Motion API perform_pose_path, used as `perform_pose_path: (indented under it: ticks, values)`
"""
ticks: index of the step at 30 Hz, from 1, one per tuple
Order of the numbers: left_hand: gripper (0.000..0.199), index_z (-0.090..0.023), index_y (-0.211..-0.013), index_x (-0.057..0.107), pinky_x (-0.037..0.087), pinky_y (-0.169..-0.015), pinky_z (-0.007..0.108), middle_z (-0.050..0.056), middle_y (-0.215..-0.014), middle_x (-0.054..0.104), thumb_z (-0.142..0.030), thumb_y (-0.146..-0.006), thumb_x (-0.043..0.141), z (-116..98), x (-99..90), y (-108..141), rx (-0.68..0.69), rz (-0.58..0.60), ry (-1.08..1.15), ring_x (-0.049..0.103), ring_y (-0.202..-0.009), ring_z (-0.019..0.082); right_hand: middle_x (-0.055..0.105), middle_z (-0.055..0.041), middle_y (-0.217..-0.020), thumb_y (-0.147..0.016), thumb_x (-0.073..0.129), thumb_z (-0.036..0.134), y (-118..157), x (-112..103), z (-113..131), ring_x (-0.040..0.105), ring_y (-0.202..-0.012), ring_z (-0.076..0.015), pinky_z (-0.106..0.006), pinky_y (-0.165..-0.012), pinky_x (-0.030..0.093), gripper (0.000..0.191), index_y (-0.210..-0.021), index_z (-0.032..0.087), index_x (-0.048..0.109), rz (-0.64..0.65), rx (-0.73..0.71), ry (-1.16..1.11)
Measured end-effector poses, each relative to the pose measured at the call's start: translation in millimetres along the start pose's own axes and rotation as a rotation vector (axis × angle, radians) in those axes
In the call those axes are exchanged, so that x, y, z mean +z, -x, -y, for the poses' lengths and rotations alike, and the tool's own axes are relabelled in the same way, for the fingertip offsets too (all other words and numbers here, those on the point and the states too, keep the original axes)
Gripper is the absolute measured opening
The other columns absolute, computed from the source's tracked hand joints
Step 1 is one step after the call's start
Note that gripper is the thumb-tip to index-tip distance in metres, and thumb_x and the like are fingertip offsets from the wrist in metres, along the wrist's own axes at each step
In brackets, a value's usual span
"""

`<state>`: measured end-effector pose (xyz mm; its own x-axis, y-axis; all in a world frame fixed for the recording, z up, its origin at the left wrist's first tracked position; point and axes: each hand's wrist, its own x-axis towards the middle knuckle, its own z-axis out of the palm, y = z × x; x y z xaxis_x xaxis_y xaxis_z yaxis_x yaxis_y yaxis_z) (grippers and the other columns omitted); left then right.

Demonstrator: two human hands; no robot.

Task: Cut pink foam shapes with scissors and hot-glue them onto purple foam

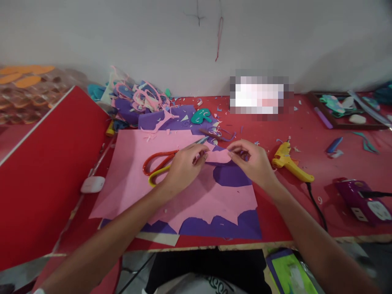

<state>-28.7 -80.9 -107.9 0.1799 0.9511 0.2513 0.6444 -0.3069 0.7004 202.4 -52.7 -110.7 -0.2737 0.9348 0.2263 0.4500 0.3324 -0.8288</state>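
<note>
A small pink piece [218,156] with a purple layer along its lower edge is stretched between my two hands. My left hand [187,164] pinches its left end, and my right hand [251,160] pinches its right end. Beneath them lies a large pink sheet [131,163] with a jagged lower edge, on top of a purple sheet [220,228]. A cut-out in the pink sheet shows purple below my right hand. Scissors [159,160] with red and yellow handles rest on the pink sheet, partly hidden by my left hand.
Colourful scraps [143,98] are heaped at the back left. A yellow glue gun [289,163] and a purple power adapter [361,202] lie to the right, with cables. A framed tray [339,121] holds small items. A red panel [55,171] stands at the left, beside a white case [92,184].
</note>
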Motion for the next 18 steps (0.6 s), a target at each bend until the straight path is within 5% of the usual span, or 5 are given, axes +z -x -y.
perform_pose_path:
  ticks: [6,10,18]
  values:
    - [0.017,-0.017,-0.105,0.07,0.051,-0.076,0.026,0.005,-0.102,0.075,-0.015,-0.095,0.057,3,-2.4,-14,-0.026,-0.082,0.048,0.066,-0.084,0.014,0.074,-0.0027,-0.083,-0.093,0.068,0.033,-11,3,1,0.065,-0.072,-0.0162,-0.029,-0.066,0.045,0.012,-0.095,0.021,0.071,-0.066,-0.051,-0.021]
    - [0.024,-0.019,-0.109,0.071,0.052,-0.088,0.031,0.006,-0.109,0.074,-0.011,-0.097,0.052,9,1.9,-12,0.073,-0.096,-0.003,0.068,-0.099,0.017,0.074,-0.0018,-0.082,-0.093,0.068,0.031,-9,3,-1,0.064,-0.07,-0.0161,-0.029,-0.066,0.045,0.01,-0.094,0.021,0.071,-0.065,-0.06,0.006]
    - [0.025,-0.023,-0.112,0.07,0.052,-0.08,0.032,0.004,-0.108,0.073,-0.012,-0.096,0.054,11,9.6,-4,0.059,-0.024,-0.19,0.069,-0.092,0.019,0.075,-0.0022,-0.083,-0.092,0.067,0.023,0,3,-3,0.065,-0.079,-0.0201,-0.031,-0.071,0.044,0.005,-0.096,0.022,0.071,-0.013,-0.082,0.228]
